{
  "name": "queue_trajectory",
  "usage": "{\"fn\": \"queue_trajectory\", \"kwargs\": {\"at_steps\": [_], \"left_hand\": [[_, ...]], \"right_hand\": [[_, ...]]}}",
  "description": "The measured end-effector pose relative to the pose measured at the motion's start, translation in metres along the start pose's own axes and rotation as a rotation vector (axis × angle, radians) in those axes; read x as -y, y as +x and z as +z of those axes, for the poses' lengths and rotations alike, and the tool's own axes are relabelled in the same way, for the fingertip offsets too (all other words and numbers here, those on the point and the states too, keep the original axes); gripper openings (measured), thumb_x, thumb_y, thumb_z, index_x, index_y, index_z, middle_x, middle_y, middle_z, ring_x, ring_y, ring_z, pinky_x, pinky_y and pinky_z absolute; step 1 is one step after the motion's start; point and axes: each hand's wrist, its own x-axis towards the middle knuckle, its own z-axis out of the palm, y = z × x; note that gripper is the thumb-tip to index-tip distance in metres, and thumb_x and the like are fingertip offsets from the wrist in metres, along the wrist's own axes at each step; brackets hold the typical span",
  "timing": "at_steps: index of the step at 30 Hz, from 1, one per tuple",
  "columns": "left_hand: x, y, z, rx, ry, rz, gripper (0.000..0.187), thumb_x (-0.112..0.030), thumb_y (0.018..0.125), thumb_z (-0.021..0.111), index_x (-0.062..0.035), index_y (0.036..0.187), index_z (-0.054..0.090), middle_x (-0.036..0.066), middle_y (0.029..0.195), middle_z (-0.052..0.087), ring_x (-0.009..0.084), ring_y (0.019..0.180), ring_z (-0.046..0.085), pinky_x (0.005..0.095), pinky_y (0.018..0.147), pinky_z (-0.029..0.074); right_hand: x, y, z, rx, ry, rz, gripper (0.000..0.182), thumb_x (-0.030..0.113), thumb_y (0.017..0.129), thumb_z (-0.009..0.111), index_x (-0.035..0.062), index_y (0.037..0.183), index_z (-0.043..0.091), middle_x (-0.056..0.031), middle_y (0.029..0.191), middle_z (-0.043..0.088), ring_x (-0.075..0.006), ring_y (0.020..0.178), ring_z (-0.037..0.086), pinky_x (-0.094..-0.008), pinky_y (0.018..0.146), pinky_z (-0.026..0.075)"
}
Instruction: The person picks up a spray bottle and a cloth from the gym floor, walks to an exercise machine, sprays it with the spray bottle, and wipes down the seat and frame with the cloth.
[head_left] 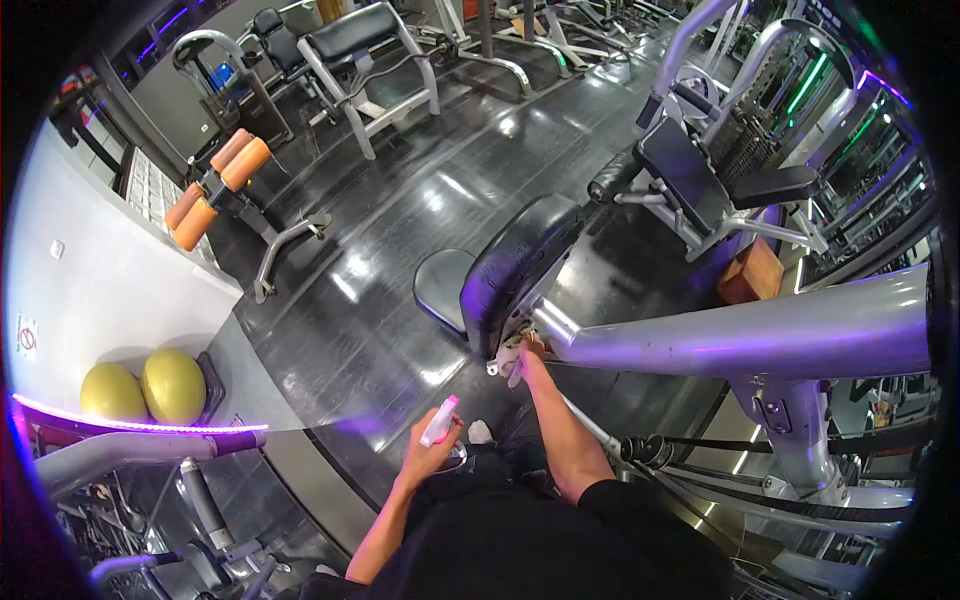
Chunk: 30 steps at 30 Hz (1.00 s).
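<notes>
A spray bottle with a white and pink head [440, 421] is gripped in my left hand [424, 458], low and in front of my body. The bottle's lower part is mostly hidden by the fingers. My right hand [533, 352] is closed on a pale cloth [508, 356], pressed against the metal bracket behind the machine's black padded backrest [522, 262]. The machine's black seat [441, 290] lies beyond the backrest. A thick silver frame tube [740, 328] runs from the bracket toward the right.
Two yellow exercise balls [173, 387] rest by the white wall at left. Orange roller pads [240, 160] top a bench nearby. Another black-padded machine [685, 175] stands at right, near a wooden box [751, 272]. Cables and pulleys [648, 449] are close to my right arm.
</notes>
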Motion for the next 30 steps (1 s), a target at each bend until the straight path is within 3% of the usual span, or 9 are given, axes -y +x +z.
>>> {"fn": "queue_trajectory", "kwargs": {"at_steps": [2,8,10,14,16,19,23,26,30], "left_hand": [[-0.001,0.002,0.000,0.011,-0.012,-0.001,0.013,-0.006,0.084,0.062,-0.0010,0.096,0.058,0.004,0.085,0.063,0.0095,0.066,0.061,0.0253,0.062,0.050],[-0.012,0.012,0.004,0.042,-0.013,-0.016,0.012,-0.007,0.084,0.062,-0.0008,0.095,0.059,0.004,0.083,0.063,0.0096,0.066,0.061,0.0251,0.061,0.050],[-0.008,0.018,0.004,0.063,0.011,0.004,0.012,-0.007,0.084,0.063,-0.0007,0.094,0.060,0.004,0.081,0.063,0.0094,0.065,0.061,0.0250,0.060,0.049],[-0.018,0.020,0.003,0.066,-0.023,0.037,0.012,-0.007,0.083,0.063,-0.0007,0.093,0.060,0.004,0.078,0.062,0.0094,0.064,0.060,0.0253,0.059,0.048],[-0.019,0.021,0.002,0.026,0.019,0.028,0.013,-0.007,0.083,0.063,-0.0007,0.093,0.060,0.004,0.079,0.063,0.0097,0.064,0.061,0.0257,0.059,0.048],[-0.009,0.022,0.000,0.038,0.011,0.020,0.013,-0.007,0.082,0.063,-0.0005,0.093,0.060,0.004,0.080,0.063,0.0101,0.064,0.061,0.0258,0.060,0.048],[-0.004,0.022,0.003,0.030,0.011,0.002,0.013,-0.007,0.082,0.063,-0.0004,0.093,0.060,0.005,0.081,0.064,0.0102,0.064,0.061,0.0259,0.060,0.048],[-0.002,0.024,0.005,0.024,-0.006,0.003,0.012,-0.006,0.082,0.063,-0.0004,0.092,0.061,0.005,0.081,0.064,0.0103,0.065,0.061,0.0259,0.059,0.049],[0.001,0.028,0.008,0.075,0.034,-0.015,0.013,-0.006,0.082,0.063,-0.0003,0.093,0.061,0.005,0.082,0.063,0.0104,0.065,0.061,0.0256,0.059,0.049]], "right_hand": [[0.052,-0.064,0.002,0.005,0.224,0.203,0.037,0.029,0.095,0.046,0.0033,0.119,0.056,-0.0127,0.110,0.063,-0.0258,0.102,0.060,-0.0372,0.086,0.048],[0.122,-0.124,-0.040,0.385,0.586,0.004,0.030,0.024,0.097,0.042,0.0022,0.111,0.058,-0.0095,0.104,0.063,-0.0200,0.094,0.063,-0.0364,0.083,0.051],[0.142,-0.140,-0.041,0.381,0.577,0.052,0.028,0.020,0.097,0.041,0.0019,0.111,0.058,-0.0095,0.103,0.064,-0.0191,0.091,0.064,-0.0351,0.083,0.051],[0.180,-0.157,-0.039,0.209,0.491,-0.219,0.027,0.016,0.097,0.045,-0.0006,0.114,0.057,-0.0065,0.099,0.062,-0.0138,0.091,0.059,-0.0301,0.082,0.046],[0.200,-0.151,-0.039,-0.068,0.255,-0.606,0.034,0.018,0.096,0.046,-0.0036,0.122,0.052,-0.0128,0.106,0.060,-0.0223,0.098,0.058,-0.0338,0.087,0.044],[0.211,-0.108,-0.030,-0.301,0.029,-0.706,0.038,0.018,0.095,0.045,-0.0037,0.126,0.048,-0.0214,0.114,0.056,-0.0337,0.108,0.055,-0.0378,0.091,0.042],[0.219,-0.071,-0.033,-0.355,-0.296,-0.600,0.038,0.021,0.093,0.044,-0.0024,0.122,0.051,-0.0324,0.114,0.054,-0.0450,0.110,0.052,-0.0459,0.089,0.042],[0.207,-0.031,-0.042,-0.181,-0.606,-0.407,0.040,0.021,0.090,0.044,-0.0021,0.121,0.051,-0.0324,0.103,0.060,-0.0469,0.099,0.057,-0.0497,0.084,0.045],[0.183,0.027,-0.043,-0.037,-0.886,-0.441,0.031,0.016,0.082,0.048,-0.0040,0.097,0.066,-0.0300,0.098,0.063,-0.0435,0.094,0.061,-0.0503,0.082,0.047]]}}
